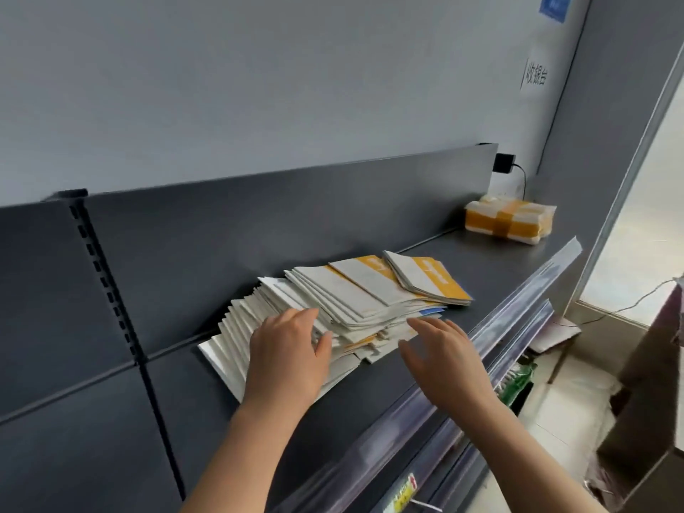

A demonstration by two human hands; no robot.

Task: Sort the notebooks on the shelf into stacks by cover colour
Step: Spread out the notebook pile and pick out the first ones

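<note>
Yellow-and-white notebooks (348,309) lie in a slumped, fanned pile mid-shelf (492,261), long axis running from the near left toward the far right. The left hand (287,349) rests flat on the pile's near-left end, fingers spread, gripping nothing. The right hand (440,359) hovers open just beside the front edge, empty.

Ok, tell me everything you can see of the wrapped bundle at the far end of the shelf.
The wrapped bundle lies flat at the far right end of the dark shelf, close to the back panel and apart from the loose pile of notebooks. It looks like a pack of thin books in clear film, showing white and orange-yellow bands. It seems unopened. Neither hand touches it. A black plug and cable hang on the wall just behind it.
</note>
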